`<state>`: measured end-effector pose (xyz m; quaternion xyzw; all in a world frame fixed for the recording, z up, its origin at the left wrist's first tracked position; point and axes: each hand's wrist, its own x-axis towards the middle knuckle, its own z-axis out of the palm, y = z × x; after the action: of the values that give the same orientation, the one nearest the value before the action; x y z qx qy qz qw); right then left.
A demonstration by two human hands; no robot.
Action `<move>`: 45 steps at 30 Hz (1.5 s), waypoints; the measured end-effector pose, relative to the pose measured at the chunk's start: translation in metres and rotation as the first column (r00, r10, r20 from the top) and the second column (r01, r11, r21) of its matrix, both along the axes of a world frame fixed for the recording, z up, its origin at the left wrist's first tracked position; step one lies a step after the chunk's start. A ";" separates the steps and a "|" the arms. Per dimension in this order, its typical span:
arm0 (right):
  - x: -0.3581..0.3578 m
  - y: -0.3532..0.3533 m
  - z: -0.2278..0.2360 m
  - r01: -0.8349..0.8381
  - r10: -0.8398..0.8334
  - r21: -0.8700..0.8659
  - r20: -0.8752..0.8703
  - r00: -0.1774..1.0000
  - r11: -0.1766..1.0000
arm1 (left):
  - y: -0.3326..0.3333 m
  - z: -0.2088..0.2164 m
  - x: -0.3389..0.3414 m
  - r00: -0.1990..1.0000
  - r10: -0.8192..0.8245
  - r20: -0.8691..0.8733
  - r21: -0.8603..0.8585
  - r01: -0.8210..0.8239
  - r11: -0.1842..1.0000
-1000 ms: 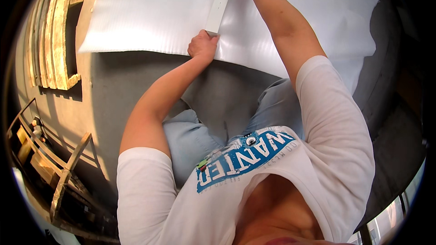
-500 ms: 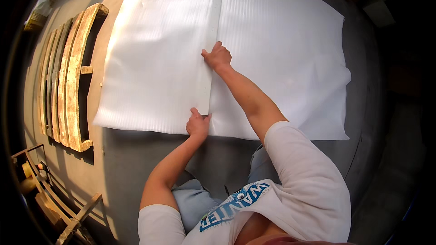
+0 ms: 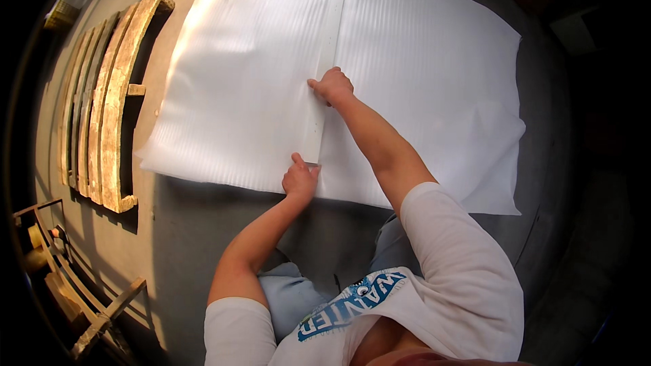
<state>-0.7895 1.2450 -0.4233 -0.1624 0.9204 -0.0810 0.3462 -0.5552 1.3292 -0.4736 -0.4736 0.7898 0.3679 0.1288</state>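
A long, narrow white strip [image 3: 330, 34] with small holes along it lies lengthwise over a large white foam sheet [image 3: 427, 95]. At the strip's near end, my left hand [image 3: 299, 179] is closed on it, the index finger along its left side. A dark edge shows at that end beside the fingers. Farther up, my right hand [image 3: 332, 87] grips the strip from above, with the thumb on the left side and the fingers over the right. The sheet's ribbed surface is slightly wavy, and its right edge is creased.
Left of the sheet, a weathered wooden pallet [image 3: 114, 108] lies on the grey concrete floor [image 3: 196, 230]. A frame of bars [image 3: 108, 315] with round pieces stands at the lower left. A pale box-like object [image 3: 573, 34] is in the dark at the upper right.
The whole view has shifted slightly, so the sheet and strip sit a little farther right. Both hands keep their hold on the strip at about the same places.
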 end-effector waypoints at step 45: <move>-0.072 0.056 -0.032 -0.245 0.173 -0.278 -0.258 0.951 0.929 | 0.038 -0.013 -0.024 1.000 -0.027 0.000 -0.136 0.027 0.990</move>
<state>-0.8618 1.3010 -0.4557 -0.3201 0.9076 -0.1660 0.2152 -0.5790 1.3673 -0.4864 -0.4703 0.8194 0.3118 0.1005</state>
